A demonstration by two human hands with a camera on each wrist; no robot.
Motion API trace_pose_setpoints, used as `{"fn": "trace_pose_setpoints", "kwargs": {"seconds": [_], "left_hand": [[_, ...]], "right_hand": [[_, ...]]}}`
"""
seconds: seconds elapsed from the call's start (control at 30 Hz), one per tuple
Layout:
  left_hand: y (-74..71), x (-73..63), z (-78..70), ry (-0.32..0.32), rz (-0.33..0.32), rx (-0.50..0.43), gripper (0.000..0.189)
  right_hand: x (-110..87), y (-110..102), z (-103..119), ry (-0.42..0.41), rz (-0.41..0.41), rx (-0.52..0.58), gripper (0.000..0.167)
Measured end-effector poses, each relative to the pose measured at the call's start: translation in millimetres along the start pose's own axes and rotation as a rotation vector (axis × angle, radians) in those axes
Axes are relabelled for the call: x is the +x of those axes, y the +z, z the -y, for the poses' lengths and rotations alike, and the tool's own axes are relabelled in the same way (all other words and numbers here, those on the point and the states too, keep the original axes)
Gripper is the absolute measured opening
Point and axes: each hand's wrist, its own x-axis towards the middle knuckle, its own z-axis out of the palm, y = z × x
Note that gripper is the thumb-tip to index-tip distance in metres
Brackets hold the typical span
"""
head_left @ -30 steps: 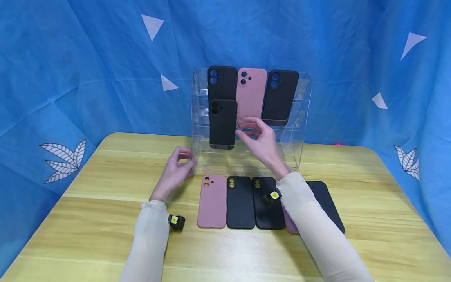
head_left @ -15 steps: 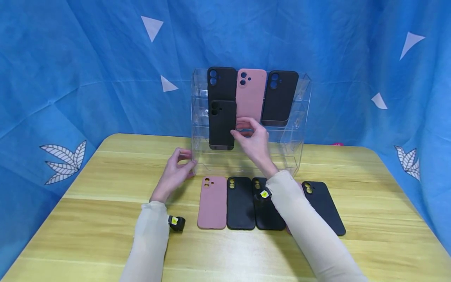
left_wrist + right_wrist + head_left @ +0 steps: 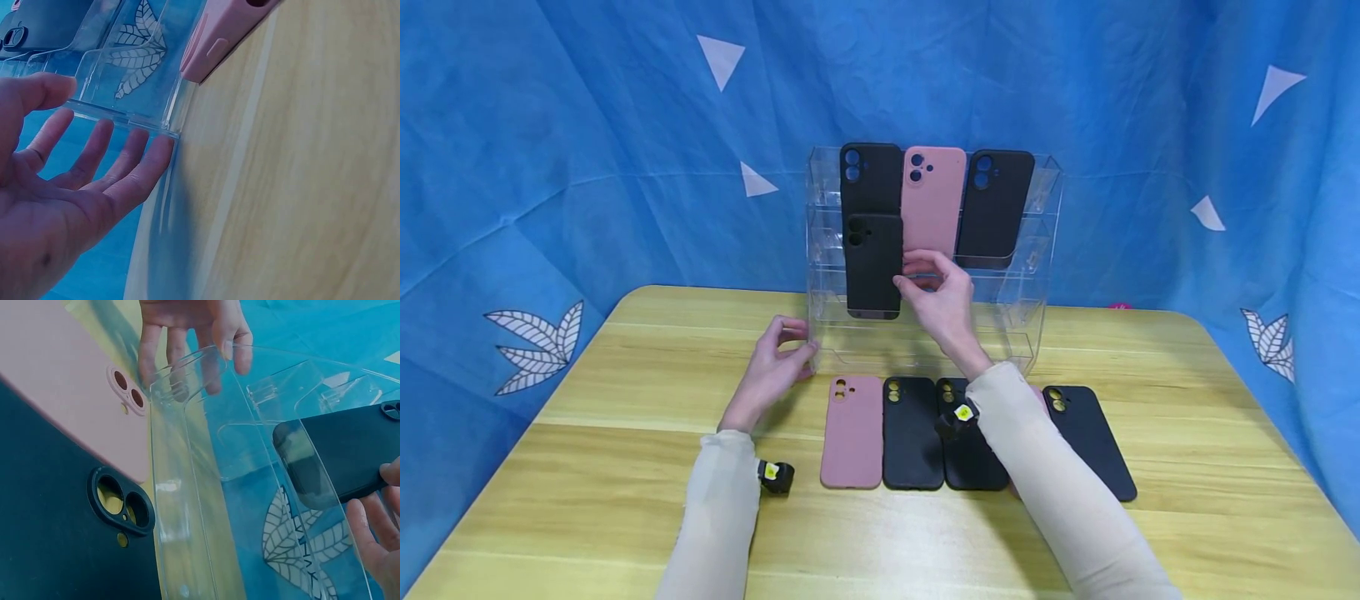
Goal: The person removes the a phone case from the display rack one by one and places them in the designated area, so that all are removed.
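A clear acrylic display rack [image 3: 1036,233] stands at the back of the table. My left hand [image 3: 777,354] holds its lower left side; in the left wrist view the thumb lies on one side of the clear edge and the fingers on the other. A black phone case [image 3: 874,267] stands in the rack's second tier at the left, its foot behind a clear lip. My right hand [image 3: 942,296] pinches this case's right edge, thumb in front. Behind, the top tier bears a black case [image 3: 871,177], a pink case [image 3: 934,192] and another black case [image 3: 997,204].
Before the rack, a row of phone cases lies flat: a pink one [image 3: 852,432], a black one [image 3: 913,433], another black one [image 3: 973,462], a pink one mostly under my right sleeve, and a black one [image 3: 1090,442] at the right. A blue cloth [image 3: 625,125] hangs behind.
My right hand has moved slightly left, from beside the lower black case onto its right edge. The left hand stays at the rack's side.
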Motion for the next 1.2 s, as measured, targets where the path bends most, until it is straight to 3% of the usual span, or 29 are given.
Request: {"fn": "trace_pose_setpoints", "kwargs": {"seconds": [0.3,0.63,1.0,1.2], "left_hand": [[-0.6,-0.1,1.2,0.011,0.004,-0.004,0.04],[-0.3,0.3,1.8,0.01,0.003,-0.002,0.039],[-0.4,0.8,2.9,0.017,0.002,-0.019,0.039],[0.4,0.2,1.9,0.017,0.003,-0.016,0.039]], "right_hand": [[-1.5,-2.1,1.8,0.013,0.009,0.034,0.03],[-0.8,-8.2,4.3,-0.065,-0.019,0.05,0.028],[-5.3,-21.3,19.5,-0.137,0.016,0.072,0.031],[-11.0,-29.8,25.7,-0.113,0.039,0.089,0.031]]}}
